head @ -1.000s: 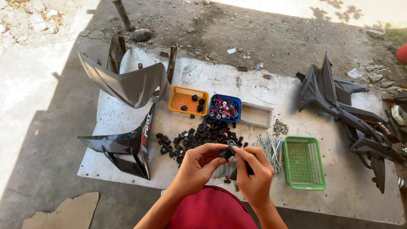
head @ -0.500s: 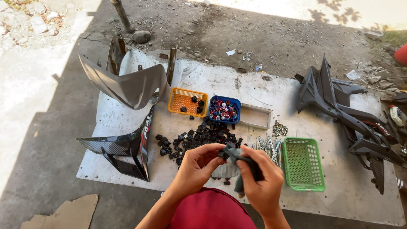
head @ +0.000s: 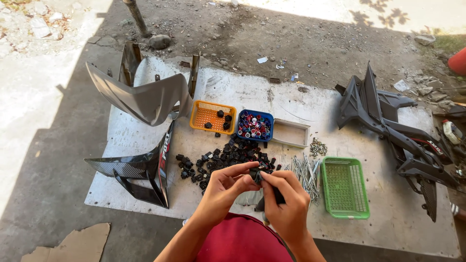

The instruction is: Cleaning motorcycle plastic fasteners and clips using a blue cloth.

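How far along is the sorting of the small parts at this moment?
Early, it seems. Done: a few black pieces lie in the orange basket, and the blue basket holds mixed coloured pieces. In hand: the left hand and right hand pinch a small black part together. Left: a large black pile, loose screws, and a green basket with nothing visible inside.

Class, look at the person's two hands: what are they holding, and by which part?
Both hands, left hand and right hand, pinch a small black part between their fingertips. Which part of it they grip cannot be told.
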